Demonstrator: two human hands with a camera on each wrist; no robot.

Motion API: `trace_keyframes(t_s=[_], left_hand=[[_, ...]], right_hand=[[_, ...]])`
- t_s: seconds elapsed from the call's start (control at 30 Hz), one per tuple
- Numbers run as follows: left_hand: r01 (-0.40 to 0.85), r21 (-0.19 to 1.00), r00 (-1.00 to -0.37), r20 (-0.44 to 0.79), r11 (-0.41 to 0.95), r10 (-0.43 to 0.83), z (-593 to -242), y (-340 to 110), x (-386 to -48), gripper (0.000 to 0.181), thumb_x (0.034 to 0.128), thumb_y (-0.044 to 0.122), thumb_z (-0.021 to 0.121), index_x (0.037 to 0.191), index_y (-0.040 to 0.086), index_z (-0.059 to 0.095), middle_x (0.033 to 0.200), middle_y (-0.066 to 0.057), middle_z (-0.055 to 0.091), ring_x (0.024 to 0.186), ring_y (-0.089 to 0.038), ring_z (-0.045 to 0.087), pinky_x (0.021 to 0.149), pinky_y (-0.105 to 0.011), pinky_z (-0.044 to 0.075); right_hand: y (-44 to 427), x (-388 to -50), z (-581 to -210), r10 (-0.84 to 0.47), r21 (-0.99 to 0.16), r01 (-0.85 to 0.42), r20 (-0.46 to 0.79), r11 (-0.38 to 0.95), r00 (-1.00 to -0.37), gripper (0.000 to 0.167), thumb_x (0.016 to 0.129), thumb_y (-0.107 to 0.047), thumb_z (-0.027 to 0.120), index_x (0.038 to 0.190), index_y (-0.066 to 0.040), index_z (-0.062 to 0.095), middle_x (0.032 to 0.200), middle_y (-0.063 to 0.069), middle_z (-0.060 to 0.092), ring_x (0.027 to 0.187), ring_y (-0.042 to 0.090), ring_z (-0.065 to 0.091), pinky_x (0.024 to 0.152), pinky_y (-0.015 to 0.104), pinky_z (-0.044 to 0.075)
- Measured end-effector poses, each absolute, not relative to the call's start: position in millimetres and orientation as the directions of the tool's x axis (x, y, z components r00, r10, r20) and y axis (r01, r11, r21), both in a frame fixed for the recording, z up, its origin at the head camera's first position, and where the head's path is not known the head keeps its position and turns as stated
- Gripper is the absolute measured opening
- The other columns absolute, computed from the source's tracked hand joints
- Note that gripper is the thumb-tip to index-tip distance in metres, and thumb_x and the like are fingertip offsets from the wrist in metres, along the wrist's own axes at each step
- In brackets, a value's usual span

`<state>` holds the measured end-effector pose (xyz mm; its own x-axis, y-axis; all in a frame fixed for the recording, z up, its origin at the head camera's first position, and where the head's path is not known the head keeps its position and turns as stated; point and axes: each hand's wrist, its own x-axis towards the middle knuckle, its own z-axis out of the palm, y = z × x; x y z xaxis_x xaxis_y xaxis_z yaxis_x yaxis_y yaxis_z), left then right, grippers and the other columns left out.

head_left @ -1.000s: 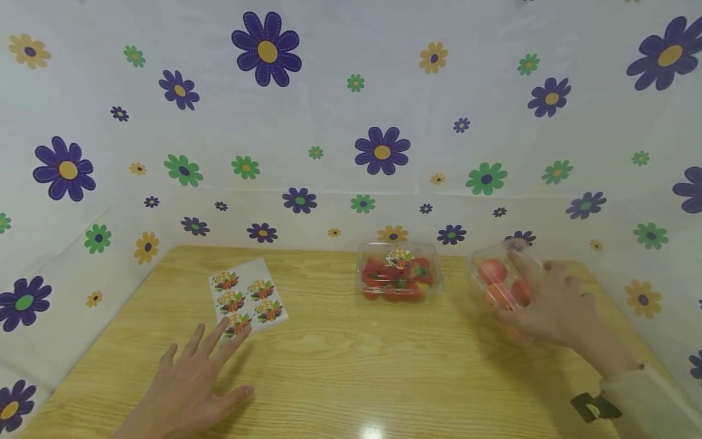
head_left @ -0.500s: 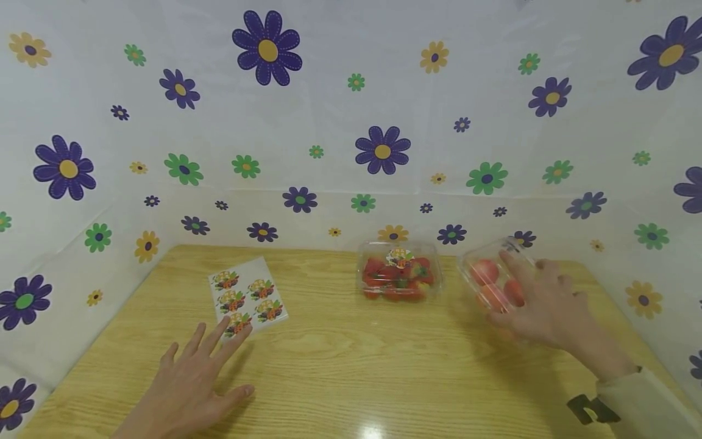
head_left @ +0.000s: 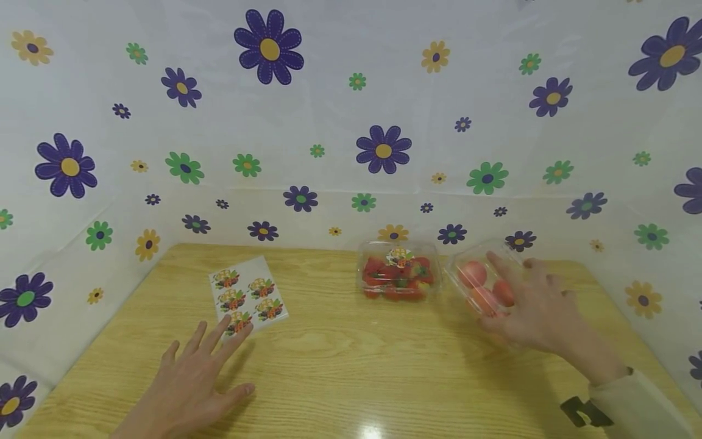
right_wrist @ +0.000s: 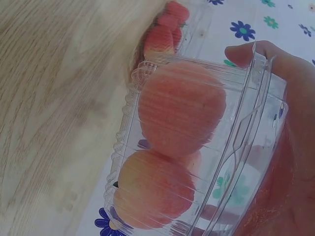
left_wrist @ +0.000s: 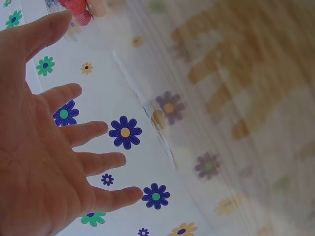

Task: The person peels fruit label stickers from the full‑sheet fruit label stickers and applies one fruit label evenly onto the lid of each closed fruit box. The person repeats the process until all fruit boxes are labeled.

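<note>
My right hand (head_left: pixel 540 311) grips a clear plastic box (right_wrist: pixel 246 118) from its right side, fingers spread over the lid. Inside are peaches (right_wrist: pixel 182 105), pinkish with yellowish patches. In the head view the box is tilted and seems raised, with a shadow below it. Just left of it is a second clear box (head_left: pixel 439 283), full of strawberries (head_left: pixel 392 277), with a fruit sticker (head_left: pixel 400 257) on its lid. My left hand (head_left: pixel 189 381) is palm down with spread, straight fingers, holding nothing. Its fingertips overlap the near edge of a white sticker sheet (head_left: pixel 249 274); contact is unclear.
All this is on a wood-grain table (head_left: pixel 323 372). Behind it and along both sides hangs a white cloth (head_left: pixel 318 110) with purple, green and yellow flowers. Near the front edge the tabletop shows a bright light reflection (head_left: pixel 371 431).
My right hand has carried the peach box leftward, closer to the strawberry box. My left hand, the sticker sheet and the strawberry box have stayed in place.
</note>
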<state>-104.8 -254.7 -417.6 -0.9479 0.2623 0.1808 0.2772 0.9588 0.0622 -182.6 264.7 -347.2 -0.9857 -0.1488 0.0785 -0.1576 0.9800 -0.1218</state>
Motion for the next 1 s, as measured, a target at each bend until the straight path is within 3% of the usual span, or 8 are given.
trace_keyframes(t_s=[0.47, 1.0], left_hand=[[0.284, 0.064, -0.945, 0.185, 0.957, 0.268, -417, -253, -104, 0.088, 0.0834, 0.070, 0.069, 0.156, 0.029, 0.041, 0.159, -0.019, 0.044, 0.137, -0.059, 0.045, 0.094, -0.086, 0.035], [0.275, 0.068, -0.949, 0.179, 0.959, 0.260, -419, -255, -104, 0.087, 0.0842, 0.072, 0.067, 0.155, 0.028, 0.043, 0.159, -0.018, 0.044, 0.138, -0.059, 0.044, 0.094, -0.086, 0.035]], right_hand=[[256, -178, -348, -0.180, -0.150, -0.190, 0.080, 0.970, -0.980, 0.110, 0.078, -0.067, 0.074, 0.165, -0.030, 0.018, 0.155, 0.040, 0.026, 0.125, 0.070, 0.038, 0.088, 0.089, 0.035], [244, -172, -352, -0.252, -0.153, -0.273, 0.145, 0.950, -0.957, 0.109, 0.075, -0.061, 0.078, 0.164, -0.034, 0.021, 0.152, 0.035, 0.033, 0.124, 0.065, 0.042, 0.086, 0.085, 0.040]])
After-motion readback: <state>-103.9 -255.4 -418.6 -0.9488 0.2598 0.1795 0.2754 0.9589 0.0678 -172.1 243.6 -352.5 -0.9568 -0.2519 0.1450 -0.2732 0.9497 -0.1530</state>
